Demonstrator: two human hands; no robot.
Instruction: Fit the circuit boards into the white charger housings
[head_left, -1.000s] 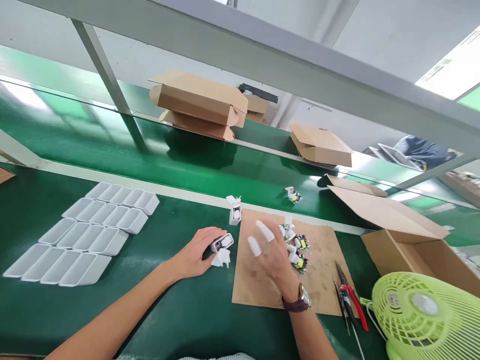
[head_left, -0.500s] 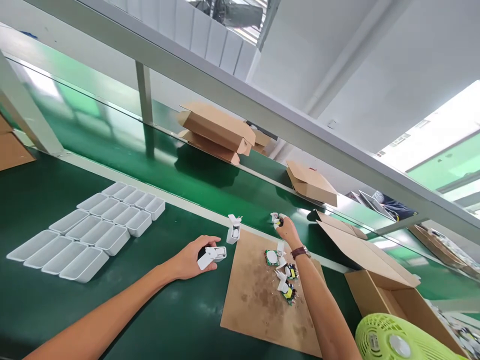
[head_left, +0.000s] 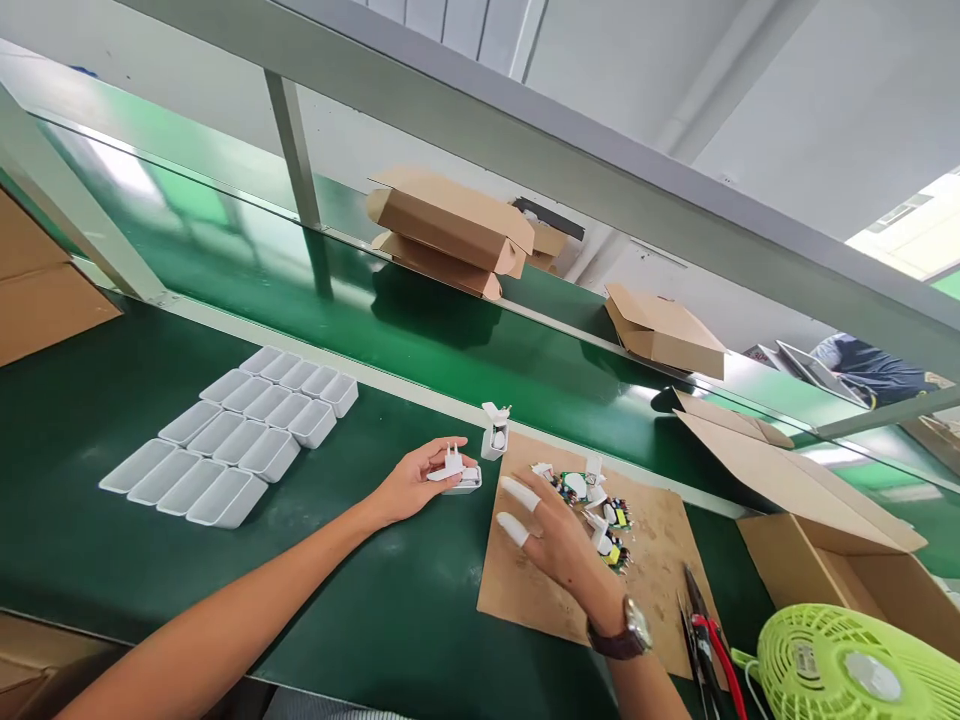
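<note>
My left hand (head_left: 420, 478) is closed around a white plastic case (head_left: 466, 481) whose two-pin plug part points up. My right hand (head_left: 559, 540), with white covers on two fingertips, is spread over the cardboard sheet (head_left: 517, 590) and holds nothing. Another white case (head_left: 495, 438) with its lid raised stands at the sheet's upper left corner. Several circuit boards with white plug parts (head_left: 615, 515) lie on the sheet beyond my right hand. On the left, rows of open white cases (head_left: 225, 500) rest on the green table.
Red-handled pliers (head_left: 709, 635) and a green fan (head_left: 847, 665) are at the lower right. An open cardboard box (head_left: 847, 570) stands behind the fan. Folded boxes (head_left: 450, 225) sit beyond the green belt (head_left: 360, 330). A person's legs (head_left: 874, 370) show at the far right.
My right hand has come back from the belt's edge toward my left hand, with its fingers now free. A circuit board now lies near it on the sheet. The view has shifted.
</note>
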